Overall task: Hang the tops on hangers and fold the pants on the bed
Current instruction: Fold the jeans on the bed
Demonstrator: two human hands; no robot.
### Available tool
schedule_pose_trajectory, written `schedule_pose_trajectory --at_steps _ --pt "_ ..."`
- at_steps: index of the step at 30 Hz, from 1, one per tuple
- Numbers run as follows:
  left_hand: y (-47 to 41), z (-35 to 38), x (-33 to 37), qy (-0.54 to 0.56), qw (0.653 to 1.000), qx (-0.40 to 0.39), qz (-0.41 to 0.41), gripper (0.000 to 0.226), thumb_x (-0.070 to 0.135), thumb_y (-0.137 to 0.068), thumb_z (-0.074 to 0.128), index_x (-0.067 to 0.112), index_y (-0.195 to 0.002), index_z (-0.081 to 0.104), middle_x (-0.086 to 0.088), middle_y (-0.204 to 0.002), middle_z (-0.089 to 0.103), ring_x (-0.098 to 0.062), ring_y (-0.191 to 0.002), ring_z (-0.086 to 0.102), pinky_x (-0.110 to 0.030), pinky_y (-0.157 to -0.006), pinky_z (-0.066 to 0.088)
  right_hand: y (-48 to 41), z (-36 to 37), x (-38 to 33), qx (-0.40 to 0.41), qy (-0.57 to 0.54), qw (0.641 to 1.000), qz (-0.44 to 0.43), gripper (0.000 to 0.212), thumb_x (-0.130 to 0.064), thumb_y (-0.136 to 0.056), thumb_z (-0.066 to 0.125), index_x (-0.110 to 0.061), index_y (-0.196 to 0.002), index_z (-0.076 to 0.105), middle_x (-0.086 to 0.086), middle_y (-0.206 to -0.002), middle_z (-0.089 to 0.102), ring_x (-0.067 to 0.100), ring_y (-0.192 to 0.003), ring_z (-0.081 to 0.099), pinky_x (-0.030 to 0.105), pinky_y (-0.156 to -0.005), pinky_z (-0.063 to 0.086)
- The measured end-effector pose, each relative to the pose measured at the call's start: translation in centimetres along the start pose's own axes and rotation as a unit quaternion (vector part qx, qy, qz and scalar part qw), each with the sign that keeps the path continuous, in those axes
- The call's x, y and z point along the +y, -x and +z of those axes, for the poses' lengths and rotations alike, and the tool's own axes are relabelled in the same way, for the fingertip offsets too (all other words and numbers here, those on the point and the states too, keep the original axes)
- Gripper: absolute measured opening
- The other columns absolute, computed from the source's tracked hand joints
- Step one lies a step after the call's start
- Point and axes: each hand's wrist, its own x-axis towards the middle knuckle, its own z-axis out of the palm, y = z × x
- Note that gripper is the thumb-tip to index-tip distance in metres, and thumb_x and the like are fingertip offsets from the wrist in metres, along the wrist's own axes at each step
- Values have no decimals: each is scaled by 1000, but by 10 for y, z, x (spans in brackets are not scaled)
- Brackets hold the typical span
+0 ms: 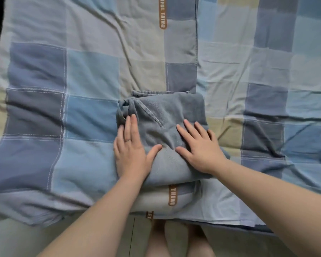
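A pair of grey-blue pants (167,110) lies folded into a compact bundle near the front edge of the bed (267,71). My left hand (131,151) rests flat on the bundle's left side, fingers straight, a ring on one finger. My right hand (198,147) presses flat on its right side with fingers spread. Both palms push down on the fabric. No tops or hangers are in view.
A checked quilt (63,89) in blue, grey and beige squares covers the bed, with a folded edge running down the middle. The bed's front edge runs across the bottom, with pale floor (17,242) and my legs below it.
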Motion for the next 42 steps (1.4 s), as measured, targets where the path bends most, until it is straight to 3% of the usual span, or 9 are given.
schedule_pose_trajectory --at_steps 4,8,12,18,22,27,33,37,42 --pt "-17 7 4 38 995 1 -90 129 74 -67 72 24 -162 0 -2 -169 2 -32 -151 21 -50 -118 27 -6 2 22 7 -129 987 94 94 -84 -80 36 -46 -156 -3 -10 -168 -5 20 -154 5 52 -122 17" --pt "-33 12 2 139 971 0 -192 142 65 -57 86 34 -159 -8 -14 -165 15 -30 -145 32 -47 -111 35 -18 1 31 -12 -419 899 130 110 -55 -77 79 -31 -160 10 -5 -159 34 11 -142 38 34 -120 28" --pt "-46 13 -5 171 940 -32 -292 141 71 -48 86 34 -154 2 -13 -149 49 -34 -130 54 -45 -104 41 -23 -4 39 -54 -561 805 187 67 -41 -70 86 -19 -128 60 -2 -119 72 12 -106 70 21 -87 54" --pt "-59 -4 -24 236 905 -160 -315 107 74 -40 84 19 -127 57 3 -128 66 -21 -121 62 -35 -106 46 -16 -25 45 -118 -557 791 223 45 -48 -76 82 -26 -114 71 -8 -100 78 11 -89 74 26 -75 53" --pt "-56 -17 -23 264 879 -255 -303 62 61 -56 90 26 -103 69 14 -98 70 -8 -89 67 -20 -77 50 3 -50 41 -139 -580 763 249 59 -54 -66 82 -21 -115 71 0 -103 78 18 -91 75 30 -75 55" --pt "-51 -55 -18 244 745 -533 -319 78 66 -51 82 18 -112 73 -3 -105 77 -21 -96 73 -35 -93 52 50 -81 36 -284 -620 657 320 36 -45 -74 75 -15 -93 82 9 -96 77 25 -77 76 33 -62 60" --pt "-3 -109 -5 266 698 -588 -310 67 63 -63 76 19 -114 73 -4 -106 78 -20 -92 76 -27 -69 57 140 -102 0 -195 -659 636 350 15 -23 -84 73 -10 -83 81 6 -84 78 21 -69 75 28 -54 58" --pt "43 -155 12 285 713 -570 -293 71 65 -65 78 21 -119 72 -3 -112 77 -21 -101 74 -34 -84 54 212 -124 -23 -94 -644 688 321 21 -16 -83 76 -19 -104 71 -2 -90 79 14 -77 76 24 -61 56" --pt "86 -209 44 377 736 -506 -245 59 52 -77 81 19 -124 69 -5 -114 76 -23 -104 73 -36 -88 57 301 -158 -46 28 -697 659 281 31 -5 -83 72 -11 -113 68 6 -98 78 20 -83 75 25 -62 57"
